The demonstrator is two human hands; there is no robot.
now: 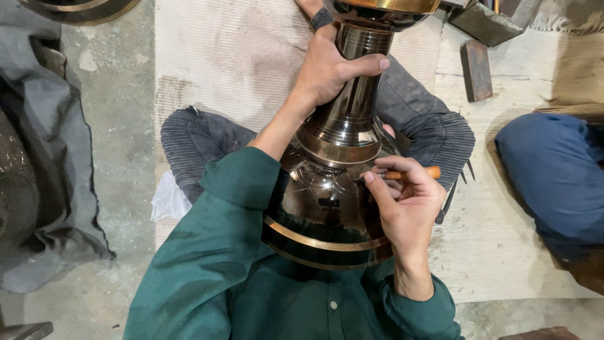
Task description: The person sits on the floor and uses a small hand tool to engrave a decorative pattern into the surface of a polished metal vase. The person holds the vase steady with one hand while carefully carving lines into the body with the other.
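A large dark polished metal vase (324, 208) with brass bands lies across my lap, neck pointing away from me. My left hand (333, 69) is wrapped around its narrow neck (362, 44), thumb across the front. My right hand (406, 198) holds a small engraving tool with an orange handle (412, 173), its tip resting on the vase's shoulder where thin scratched lines show. My sleeves are green.
I sit cross-legged on a pale mat (220, 56). A dark metal block (476, 69) and another tool lie at the far right. Someone's blue-clad knee (553, 176) is at the right. Grey cloth (56, 157) covers the floor at the left.
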